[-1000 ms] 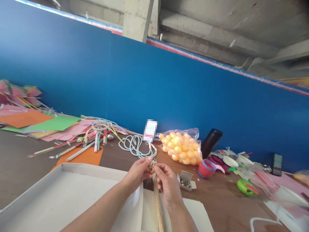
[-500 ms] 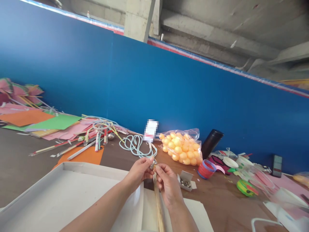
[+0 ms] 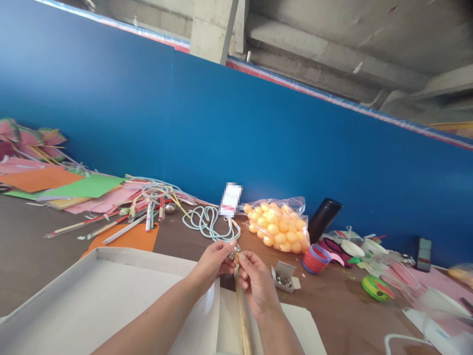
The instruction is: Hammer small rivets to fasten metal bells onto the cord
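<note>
My left hand (image 3: 211, 264) pinches a small silver bell (image 3: 233, 253) between thumb and fingertips. My right hand (image 3: 256, 282) is closed round the top of a thin wooden stick (image 3: 243, 320) that runs down toward me, its fingertips touching the bell. Both hands meet above the far edge of a large white tray (image 3: 111, 301). A small open white box of silver bells (image 3: 283, 277) sits just right of my right hand.
On the brown table lie a bag of orange balls (image 3: 275, 226), coiled pale-green cord (image 3: 207, 223), coloured paper sheets (image 3: 74, 190) and straws at left, a black cup (image 3: 323, 218), a red-and-blue ring (image 3: 315, 258) and a green disc (image 3: 377, 286). A blue wall stands behind.
</note>
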A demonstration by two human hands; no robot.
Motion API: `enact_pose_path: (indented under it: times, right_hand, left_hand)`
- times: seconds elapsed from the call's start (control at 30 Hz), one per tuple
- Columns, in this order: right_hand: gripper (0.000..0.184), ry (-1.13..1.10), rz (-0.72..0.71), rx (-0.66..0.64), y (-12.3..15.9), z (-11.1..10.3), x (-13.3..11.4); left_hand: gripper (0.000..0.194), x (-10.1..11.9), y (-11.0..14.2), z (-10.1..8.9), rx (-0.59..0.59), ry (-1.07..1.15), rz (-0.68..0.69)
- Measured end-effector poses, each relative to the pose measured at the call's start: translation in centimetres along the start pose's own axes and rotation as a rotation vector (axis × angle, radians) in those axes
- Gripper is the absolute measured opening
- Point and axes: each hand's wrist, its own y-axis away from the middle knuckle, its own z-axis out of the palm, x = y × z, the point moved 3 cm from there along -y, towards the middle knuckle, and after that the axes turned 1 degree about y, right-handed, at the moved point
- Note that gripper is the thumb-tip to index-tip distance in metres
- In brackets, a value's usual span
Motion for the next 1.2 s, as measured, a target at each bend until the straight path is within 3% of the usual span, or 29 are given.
enact_pose_path:
  times: [0.9,1.2]
  right_hand:
    - [0.019,-0.071,0.016,-0.04,0.37,0.59,-0.74]
    - [0.02,-0.012,-0.032,0.007,0.12,0.21,-0.28]
  left_hand:
    - [0.037,-0.09,-0.02,-0.01,-0.024,0.022,0.006]
    - [0.036,-0.04,0.18,-0.09,0.003,-0.033,0.026]
